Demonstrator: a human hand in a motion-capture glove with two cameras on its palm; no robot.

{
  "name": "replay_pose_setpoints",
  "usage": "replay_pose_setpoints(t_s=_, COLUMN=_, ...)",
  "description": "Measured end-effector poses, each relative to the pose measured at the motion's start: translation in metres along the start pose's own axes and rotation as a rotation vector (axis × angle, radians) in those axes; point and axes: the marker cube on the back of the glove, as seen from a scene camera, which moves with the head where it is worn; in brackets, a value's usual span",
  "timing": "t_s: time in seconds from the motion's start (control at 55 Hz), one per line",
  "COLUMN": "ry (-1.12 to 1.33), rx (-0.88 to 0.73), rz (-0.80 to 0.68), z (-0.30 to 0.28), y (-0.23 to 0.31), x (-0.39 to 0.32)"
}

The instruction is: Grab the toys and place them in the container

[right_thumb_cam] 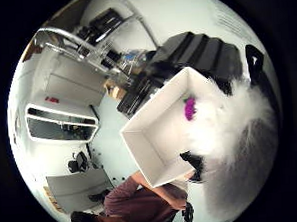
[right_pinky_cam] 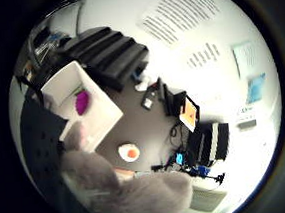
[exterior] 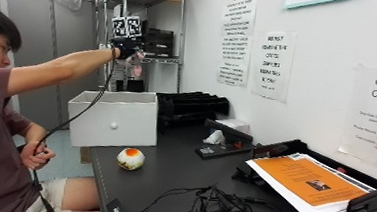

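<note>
Outside view first: we see the person's gloved right hand (exterior: 127, 49) raised high in the upper left of the frame, directly over the white container (exterior: 114, 118) on the dark table (exterior: 183, 181). Something pale and pinkish hangs below the hand; we judge it is the fluffy grey toy (right_thumb_cam: 240, 136) that fills the right side of the thumb-side palm view. Fingers appear curled round the toy, carried high so it clears the container wall before the drop.

Inside the container, a purple toy (right_thumb_cam: 190, 109) lies on the floor, at centre in the thumb-side view. A round white-and-orange toy (exterior: 130, 158) sits on the table just in front of the container, lower left of centre in the outside view, not yet collected.

Hard to make out: the toy's shape, since the hand and glove cover most of it from outside and fur crowds both palm views. We cannot see the fingers themselves in either palm view. Container interior is hidden from the outside view by its front wall.
</note>
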Motion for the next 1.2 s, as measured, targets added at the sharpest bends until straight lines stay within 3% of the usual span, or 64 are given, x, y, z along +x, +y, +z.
replay_pose_setpoints(t_s=0.291, ry=0.073, rx=0.026, rz=-0.154, z=0.059, y=-0.018, x=-0.052)
replay_pose_setpoints(t_s=0.382, ry=0.094, rx=-0.145, rz=-0.058, z=0.084, y=-0.017, x=-0.049)
replay_pose_setpoints(t_s=0.473, ry=0.037, rx=-0.349, rz=-0.066, z=0.105, y=-0.015, x=-0.048)
replay_pose_setpoints(t_s=0.6, ry=0.094, rx=-0.371, rz=-0.138, z=0.106, y=-0.01, x=-0.035)
replay_pose_setpoints(t_s=0.854, ry=0.071, rx=-0.253, rz=-0.012, z=0.067, y=0.008, x=0.007)
replay_pose_setpoints(t_s=1.036, ry=0.128, rx=-0.268, rz=0.104, z=0.039, y=0.029, x=0.043)
replay_pose_setpoints(t_s=1.2, ry=0.132, rx=-0.296, rz=0.222, z=0.029, y=0.097, x=0.105)
